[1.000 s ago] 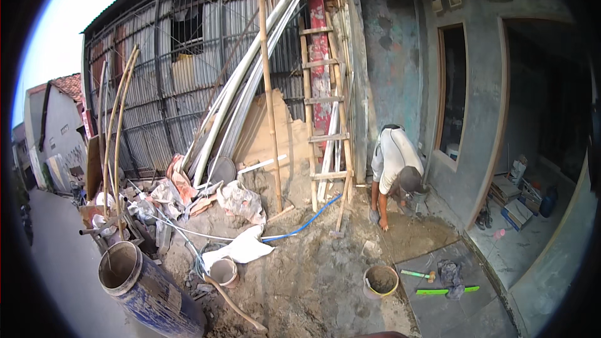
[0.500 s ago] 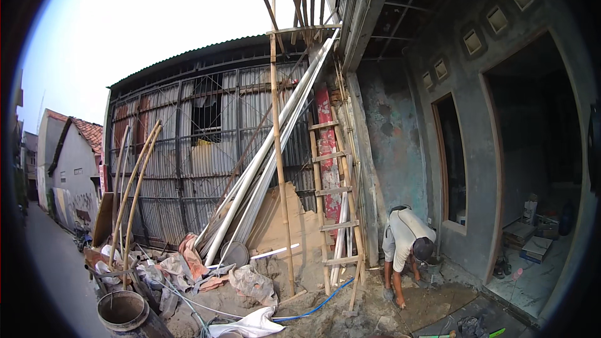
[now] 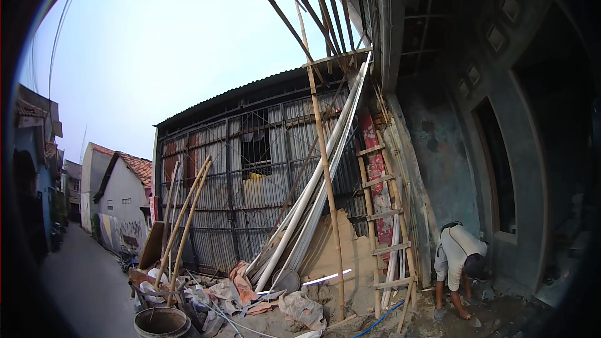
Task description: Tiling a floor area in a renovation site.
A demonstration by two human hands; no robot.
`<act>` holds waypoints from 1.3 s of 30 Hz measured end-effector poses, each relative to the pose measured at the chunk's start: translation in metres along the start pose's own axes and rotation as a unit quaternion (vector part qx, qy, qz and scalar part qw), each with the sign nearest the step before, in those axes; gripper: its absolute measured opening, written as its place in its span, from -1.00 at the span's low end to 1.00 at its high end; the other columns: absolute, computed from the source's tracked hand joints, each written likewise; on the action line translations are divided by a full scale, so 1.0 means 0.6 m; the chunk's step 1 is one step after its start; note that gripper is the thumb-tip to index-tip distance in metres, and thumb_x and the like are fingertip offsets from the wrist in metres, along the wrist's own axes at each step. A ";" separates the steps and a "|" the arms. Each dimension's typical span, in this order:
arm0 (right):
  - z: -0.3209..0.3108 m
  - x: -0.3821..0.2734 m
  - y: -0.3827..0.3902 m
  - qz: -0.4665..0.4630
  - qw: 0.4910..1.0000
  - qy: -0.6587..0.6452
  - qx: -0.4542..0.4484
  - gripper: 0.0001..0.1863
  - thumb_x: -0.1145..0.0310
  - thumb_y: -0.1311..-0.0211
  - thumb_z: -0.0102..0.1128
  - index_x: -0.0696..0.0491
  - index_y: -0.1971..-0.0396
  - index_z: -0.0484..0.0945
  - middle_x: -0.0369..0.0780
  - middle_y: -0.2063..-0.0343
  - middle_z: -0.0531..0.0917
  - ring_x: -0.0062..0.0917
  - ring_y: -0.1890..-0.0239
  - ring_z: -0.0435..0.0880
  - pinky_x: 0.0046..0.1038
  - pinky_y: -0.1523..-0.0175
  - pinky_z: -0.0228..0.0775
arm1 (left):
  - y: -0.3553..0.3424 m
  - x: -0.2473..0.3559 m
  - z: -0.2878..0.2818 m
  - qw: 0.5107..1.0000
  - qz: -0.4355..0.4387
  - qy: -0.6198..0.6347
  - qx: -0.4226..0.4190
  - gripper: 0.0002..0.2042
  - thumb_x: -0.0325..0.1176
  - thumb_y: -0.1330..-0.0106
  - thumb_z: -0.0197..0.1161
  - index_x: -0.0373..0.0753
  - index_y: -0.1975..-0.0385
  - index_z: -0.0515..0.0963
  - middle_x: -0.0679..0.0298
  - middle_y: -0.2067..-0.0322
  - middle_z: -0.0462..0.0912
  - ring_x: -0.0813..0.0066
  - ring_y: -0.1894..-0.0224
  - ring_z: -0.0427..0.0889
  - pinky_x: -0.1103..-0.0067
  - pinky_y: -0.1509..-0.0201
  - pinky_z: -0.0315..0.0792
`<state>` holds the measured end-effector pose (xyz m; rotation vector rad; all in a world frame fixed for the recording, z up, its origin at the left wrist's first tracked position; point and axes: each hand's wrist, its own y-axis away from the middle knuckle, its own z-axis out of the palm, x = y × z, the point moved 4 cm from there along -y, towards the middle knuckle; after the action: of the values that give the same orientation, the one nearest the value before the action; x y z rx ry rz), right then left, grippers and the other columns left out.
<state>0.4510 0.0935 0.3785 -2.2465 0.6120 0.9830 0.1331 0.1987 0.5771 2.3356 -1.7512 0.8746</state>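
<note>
Neither my left hand nor my right hand shows in the head view. At the lower right a co-worker (image 3: 462,247) in a light shirt and dark cap bends low, both arms reaching down to the wet ground. A small flat tool, perhaps a trowel (image 3: 475,322), lies by that person's hand; I cannot tell if it is held. A round container (image 3: 161,328) with a greyish inside stands at the bottom edge, left of centre. Crumpled sacks and sheeting (image 3: 302,308) lie to its right.
A bamboo ladder (image 3: 386,216) leans by the wall. Long white pipes (image 3: 305,195) slant against the corrugated metal wall (image 3: 216,203), beside a sand heap (image 3: 350,247). Bamboo poles (image 3: 181,228) stand at left. A blue hose (image 3: 379,321) crosses the ground. An alley (image 3: 84,281) runs along the far left.
My view has turned left and upward, so the scene sits farther right and lower, with more alley and sky showing. The co-worker remains bent over the ground.
</note>
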 end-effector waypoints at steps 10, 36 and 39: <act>0.048 0.009 -0.076 -0.023 0.999 -0.011 -0.025 -0.77 0.29 0.17 -0.06 0.05 0.54 0.53 -0.15 0.55 0.55 -0.45 0.50 0.53 -0.39 0.39 0.32 | -0.032 0.027 0.045 1.000 -0.013 0.001 0.004 -0.62 -0.05 0.12 0.11 -0.27 0.50 0.32 0.24 0.57 0.29 0.46 0.51 0.25 0.59 0.43 0.17; 0.096 0.156 0.017 0.105 0.992 0.041 -0.062 -0.76 0.28 0.16 -0.07 0.04 0.52 0.54 -0.15 0.53 0.55 -0.44 0.47 0.54 -0.38 0.36 0.33 | -0.152 -0.087 0.070 0.997 -0.023 0.044 -0.053 -0.66 -0.09 0.09 0.10 -0.24 0.44 0.36 0.23 0.52 0.36 0.44 0.48 0.32 0.57 0.40 0.22; 0.087 0.174 0.033 0.123 0.989 0.050 -0.059 -0.76 0.28 0.16 -0.07 0.04 0.52 0.54 -0.15 0.52 0.55 -0.44 0.47 0.54 -0.38 0.36 0.33 | -0.150 -0.092 0.069 0.997 -0.024 0.047 -0.053 -0.66 -0.09 0.09 0.10 -0.23 0.43 0.37 0.22 0.51 0.36 0.44 0.47 0.33 0.57 0.40 0.23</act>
<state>0.4777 0.0977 0.2629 -2.3750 0.9158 1.0546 0.2206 0.2593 0.5389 2.2231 -1.6563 0.8483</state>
